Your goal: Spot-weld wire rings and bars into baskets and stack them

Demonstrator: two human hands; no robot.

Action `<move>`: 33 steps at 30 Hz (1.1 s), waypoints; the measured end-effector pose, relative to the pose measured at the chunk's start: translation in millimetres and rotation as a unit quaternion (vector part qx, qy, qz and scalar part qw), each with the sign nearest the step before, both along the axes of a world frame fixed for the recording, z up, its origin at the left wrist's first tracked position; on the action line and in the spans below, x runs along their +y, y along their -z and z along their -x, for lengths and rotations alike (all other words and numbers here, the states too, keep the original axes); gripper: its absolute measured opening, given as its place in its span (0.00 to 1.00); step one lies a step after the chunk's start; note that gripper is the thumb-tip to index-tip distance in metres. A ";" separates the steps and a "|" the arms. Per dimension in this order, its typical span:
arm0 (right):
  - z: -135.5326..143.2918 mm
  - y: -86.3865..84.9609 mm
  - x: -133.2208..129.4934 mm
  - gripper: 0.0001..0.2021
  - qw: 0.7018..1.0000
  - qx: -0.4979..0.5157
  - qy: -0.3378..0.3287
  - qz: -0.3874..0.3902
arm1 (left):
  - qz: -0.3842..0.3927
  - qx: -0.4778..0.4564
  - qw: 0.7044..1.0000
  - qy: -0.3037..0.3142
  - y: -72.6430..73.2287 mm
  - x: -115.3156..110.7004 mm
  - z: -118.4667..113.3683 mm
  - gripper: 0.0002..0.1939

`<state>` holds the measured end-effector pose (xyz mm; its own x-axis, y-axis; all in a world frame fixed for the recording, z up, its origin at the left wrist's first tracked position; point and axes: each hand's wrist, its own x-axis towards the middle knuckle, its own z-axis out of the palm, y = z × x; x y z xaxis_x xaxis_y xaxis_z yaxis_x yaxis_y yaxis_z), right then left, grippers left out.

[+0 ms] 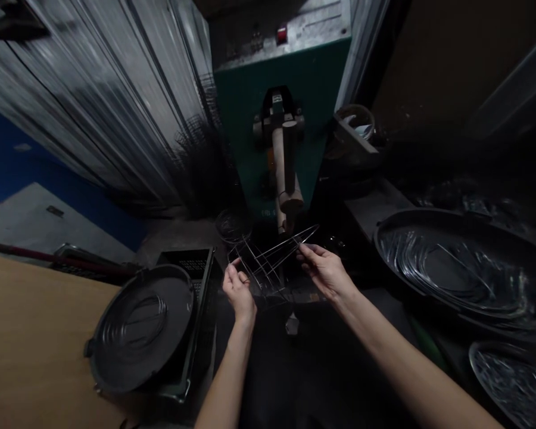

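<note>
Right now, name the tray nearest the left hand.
The leftmost tray, over the dark crate; the large tray and small tray sit nearer the right hand.

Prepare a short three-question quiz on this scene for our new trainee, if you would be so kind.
1. True or false: the fingers of the right hand are on the wire frame.
2. Multiple choice: what colour is the front of the machine?
a) Yellow
b) Green
c) White
3. Short answer: what lies in the round black tray at the picture's left?

Key: 1 true; 2 b; 3 curved wires.
</note>
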<state>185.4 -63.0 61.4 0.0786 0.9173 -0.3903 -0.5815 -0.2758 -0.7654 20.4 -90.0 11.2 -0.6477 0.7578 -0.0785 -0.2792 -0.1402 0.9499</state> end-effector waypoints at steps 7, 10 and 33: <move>2.5 -1.2 2.0 0.17 0.999 0.016 0.014 0.024 | 0.002 -0.015 1.000 0.004 1.6 3.1 -2.4 0.25; 4.0 -3.3 3.4 0.16 0.999 0.019 0.016 0.031 | 0.003 -0.016 1.000 0.000 2.4 4.8 -2.4 0.25; -5.2 -1.0 -3.3 0.08 0.995 0.016 0.057 0.083 | 0.014 -0.096 0.995 0.012 -15.3 14.7 -0.5 0.21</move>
